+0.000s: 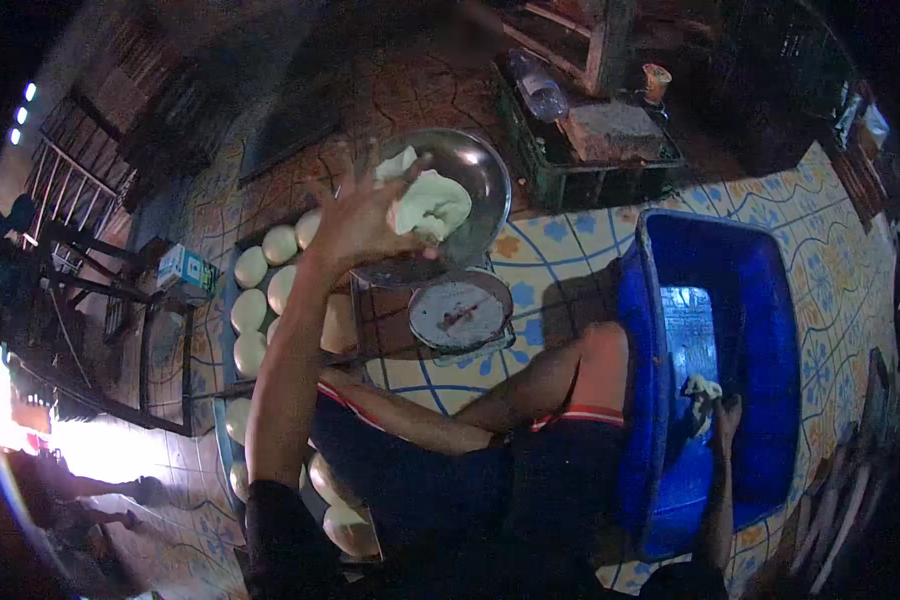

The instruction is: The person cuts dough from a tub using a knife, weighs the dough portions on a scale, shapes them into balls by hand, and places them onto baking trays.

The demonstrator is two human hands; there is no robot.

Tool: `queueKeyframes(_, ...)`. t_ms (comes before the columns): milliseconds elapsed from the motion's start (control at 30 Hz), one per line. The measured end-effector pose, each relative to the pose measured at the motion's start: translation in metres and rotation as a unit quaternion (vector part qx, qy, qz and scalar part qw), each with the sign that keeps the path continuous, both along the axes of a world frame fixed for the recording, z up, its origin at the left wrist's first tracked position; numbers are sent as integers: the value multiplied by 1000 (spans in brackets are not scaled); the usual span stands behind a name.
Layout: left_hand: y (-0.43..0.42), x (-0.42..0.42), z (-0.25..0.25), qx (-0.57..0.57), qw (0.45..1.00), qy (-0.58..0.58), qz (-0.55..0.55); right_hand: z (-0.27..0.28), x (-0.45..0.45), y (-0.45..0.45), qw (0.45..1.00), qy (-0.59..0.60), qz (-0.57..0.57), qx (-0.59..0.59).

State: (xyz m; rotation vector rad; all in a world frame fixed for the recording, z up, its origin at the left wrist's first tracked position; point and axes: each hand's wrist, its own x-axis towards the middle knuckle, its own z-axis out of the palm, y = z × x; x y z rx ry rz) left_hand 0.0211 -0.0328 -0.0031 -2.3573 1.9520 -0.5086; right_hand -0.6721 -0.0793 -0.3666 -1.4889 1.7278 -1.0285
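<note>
My left hand [365,220] is raised over the metal bowl [485,180], its fingers spread. A lump of white dough [432,205] shows beside its palm, over the bowl; whether the hand touches it I cannot tell. Just in front of the bowl stands a round scale [460,312] with a whitish pan. Down in the blue tub [660,420] on the right, my right hand [729,412] is closed at the edge of a small piece of dough [703,392]. Rounded dough balls [251,312] lie in rows on trays at the left.
A dark green crate [595,185] holds a plastic bottle [538,90], a block and a cup [656,82]. My bent legs [560,370] lie between scale and tub. A small box [185,270] is at the left. Another person's legs [100,490] show at the far left.
</note>
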Motion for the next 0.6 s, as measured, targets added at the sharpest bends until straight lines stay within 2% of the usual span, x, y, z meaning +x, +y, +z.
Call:
queueKeyframes(100, 15, 10, 13, -41, 987, 155, -4, -9, -3, 0, 984, 147, -54, 84)
queueKeyframes(133, 19, 4, 23, -26, 989, 136, 44, 14, 22, 10, 996, 72, -31, 36)
queueKeyframes(233, 23, 53, -3, -113, 926, 341, -117, 19, 34, 9, 999, 12, -46, 7)
queueKeyframes(333, 33, 53, -6, -113, 892, 435, -59, 34, 38, 6, 990, 97, -80, 68)
queueKeyframes(433, 33, 40, -12, -184, 906, 361, -121, 38, 31, 3, 981, 139, -74, 115)
queueKeyframes(467, 37, 22, -3, -178, 917, 349, -71, 4, 11, -1, 996, 57, -67, 28)
queueKeyframes(567, 27, 23, -7, -184, 897, 400, -39, 5, 10, -4, 996, 40, -73, 17)
queueKeyframes(600, 23, 22, -6, -185, 910, 364, -69, 10, 11, -2, 999, 8, -42, -1)
